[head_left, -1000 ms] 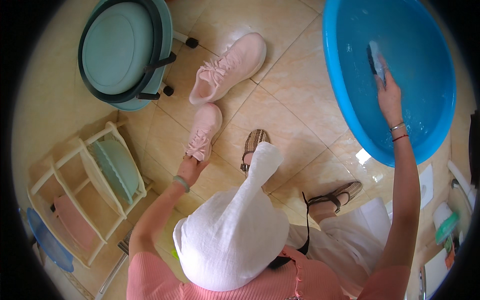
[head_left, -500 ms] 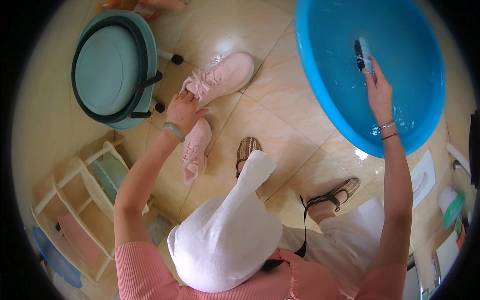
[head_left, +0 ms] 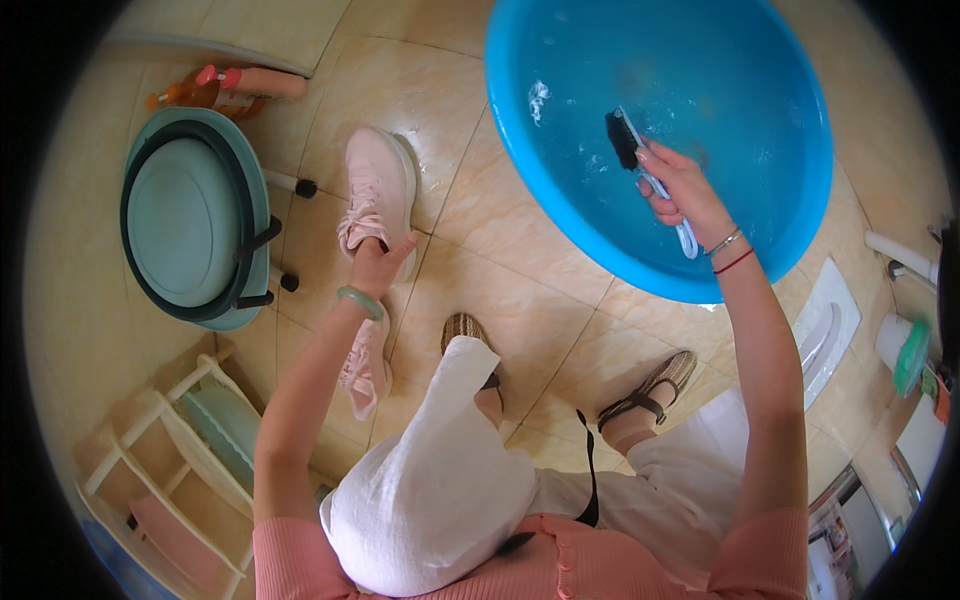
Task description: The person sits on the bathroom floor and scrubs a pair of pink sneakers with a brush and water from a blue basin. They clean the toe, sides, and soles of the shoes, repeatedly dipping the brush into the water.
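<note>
My left hand (head_left: 378, 264) is closed on the heel opening of a pink lace-up sneaker (head_left: 383, 180), its fingers inside the collar and hidden, with the toe pointing away from me. Partly under my left wrist, a second pink sneaker (head_left: 364, 372) rests on the floor. Over the water in a large blue basin (head_left: 540, 200), my right hand (head_left: 684, 188) grips a scrub brush (head_left: 622, 140) by its pale handle. The brush's dark bristles face left, and its handle end sticks out below my fingers.
A folded grey-green basin (head_left: 185, 222) leans at the left beside pump bottles (head_left: 225, 90). Nearer me stands a cream rack (head_left: 140, 430) holding coloured basins. White-clad legs and my woven shoes (head_left: 650, 390) are below. To the right are a white floor fixture (head_left: 826, 330) and a green-topped container (head_left: 908, 355).
The held sneaker has swung from pointing right to pointing away from me. My right hand has brought the brush nearer, and its handle now shows. The whole view has shifted.
</note>
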{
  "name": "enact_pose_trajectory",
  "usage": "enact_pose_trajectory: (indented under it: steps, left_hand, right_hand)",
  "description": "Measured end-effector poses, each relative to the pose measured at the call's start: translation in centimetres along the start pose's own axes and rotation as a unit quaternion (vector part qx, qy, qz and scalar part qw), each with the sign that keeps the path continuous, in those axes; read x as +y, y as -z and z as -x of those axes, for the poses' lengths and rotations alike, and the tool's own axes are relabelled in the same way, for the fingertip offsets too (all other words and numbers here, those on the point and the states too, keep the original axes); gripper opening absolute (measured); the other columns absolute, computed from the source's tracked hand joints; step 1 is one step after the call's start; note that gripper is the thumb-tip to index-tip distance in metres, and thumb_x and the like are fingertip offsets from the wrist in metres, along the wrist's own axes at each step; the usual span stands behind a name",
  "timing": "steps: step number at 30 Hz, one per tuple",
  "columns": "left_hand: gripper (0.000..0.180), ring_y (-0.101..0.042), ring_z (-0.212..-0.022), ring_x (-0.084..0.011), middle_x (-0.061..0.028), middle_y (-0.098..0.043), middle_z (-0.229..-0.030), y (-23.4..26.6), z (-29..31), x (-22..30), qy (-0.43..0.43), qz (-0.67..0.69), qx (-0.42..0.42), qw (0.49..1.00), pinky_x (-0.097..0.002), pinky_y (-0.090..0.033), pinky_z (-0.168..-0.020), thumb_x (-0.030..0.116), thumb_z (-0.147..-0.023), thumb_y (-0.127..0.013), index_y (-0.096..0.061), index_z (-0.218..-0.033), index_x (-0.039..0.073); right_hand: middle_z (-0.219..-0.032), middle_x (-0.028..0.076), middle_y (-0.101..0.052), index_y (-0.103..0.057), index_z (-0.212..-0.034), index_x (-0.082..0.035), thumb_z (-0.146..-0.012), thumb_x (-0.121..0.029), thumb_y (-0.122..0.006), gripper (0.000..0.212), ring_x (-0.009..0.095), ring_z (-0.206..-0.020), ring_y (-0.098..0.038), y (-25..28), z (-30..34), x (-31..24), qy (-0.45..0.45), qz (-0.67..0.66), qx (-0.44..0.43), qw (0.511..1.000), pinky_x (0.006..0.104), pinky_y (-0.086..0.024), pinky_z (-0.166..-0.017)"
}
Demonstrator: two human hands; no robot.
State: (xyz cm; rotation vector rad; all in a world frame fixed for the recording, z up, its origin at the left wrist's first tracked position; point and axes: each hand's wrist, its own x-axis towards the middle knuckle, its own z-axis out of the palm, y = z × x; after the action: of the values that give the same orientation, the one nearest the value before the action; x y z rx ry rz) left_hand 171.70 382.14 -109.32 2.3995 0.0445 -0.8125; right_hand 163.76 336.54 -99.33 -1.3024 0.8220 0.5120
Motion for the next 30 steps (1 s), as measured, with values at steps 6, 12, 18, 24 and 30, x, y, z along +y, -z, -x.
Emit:
enact_pose_trajectory:
  steps: [6,12,18,24,30]
  left_hand:
    - [0.044,-0.065,-0.101,-0.0165,-0.0067,-0.067,-0.115,1.7,3.2,8.1,0.144,0.391,0.039,0.908,-0.0322,-0.052,-0.085,0.032,-0.097,-0.067,-0.058,-0.127,0.001]
    - [0.049,-0.061,-0.113,-0.0167,-0.0061,-0.061,-0.130,2.7,8.5,17.6,0.008,0.499,0.003,0.867,-0.0315,-0.051,-0.094,0.027,-0.100,-0.063,-0.048,-0.141,0.005]
    - [0.036,-0.055,-0.078,-0.0035,0.0031,-0.063,-0.101,0.5,9.4,22.9,-0.023,0.452,-0.016,0.892,-0.0213,-0.040,-0.062,0.030,-0.100,-0.066,-0.058,-0.128,0.007]
    - [0.019,-0.048,-0.072,0.0000,0.0081,-0.059,-0.089,-1.0,8.9,25.1,-0.094,0.470,-0.020,0.877,-0.0203,-0.036,-0.060,0.024,-0.102,-0.063,-0.063,-0.112,0.008]
    - [0.012,-0.047,-0.068,0.0001,0.0088,-0.057,-0.081,-0.9,8.9,25.1,-0.097,0.402,-0.059,0.908,-0.0207,-0.035,-0.057,0.018,-0.102,-0.060,-0.066,-0.097,0.009]
  right_hand:
    - [-0.078,0.001,-0.055,-0.051,-0.145,-0.012,-0.106,-0.027,-0.056,0.042,0.001,-0.054,-0.039,3.2,2.7,-1.9,0.093,-0.254,-0.140,0.953,0.0170,-0.026,-0.040]
    - [-0.070,-0.005,-0.049,-0.055,-0.148,-0.025,-0.100,-0.021,-0.066,0.049,0.003,-0.054,-0.041,-0.1,4.6,-3.2,0.217,0.090,0.147,0.961,0.0206,-0.033,-0.044]
    - [-0.108,0.008,-0.068,-0.052,-0.148,-0.015,-0.099,-0.011,-0.065,0.052,0.016,-0.072,-0.065,-5.9,8.4,-2.2,0.280,0.115,0.095,0.948,0.0280,-0.053,-0.062]
    - [-0.135,0.017,-0.064,-0.048,-0.148,-0.007,-0.095,-0.005,-0.066,0.056,0.037,-0.102,-0.069,-7.5,8.7,2.3,0.483,0.238,0.127,0.833,0.0367,-0.057,-0.082]
    - [-0.101,0.017,-0.071,-0.049,-0.148,-0.009,-0.096,-0.007,-0.065,0.055,0.033,-0.076,-0.068,-9.2,6.3,1.1,0.482,0.216,0.159,0.834,0.0395,-0.054,-0.063]
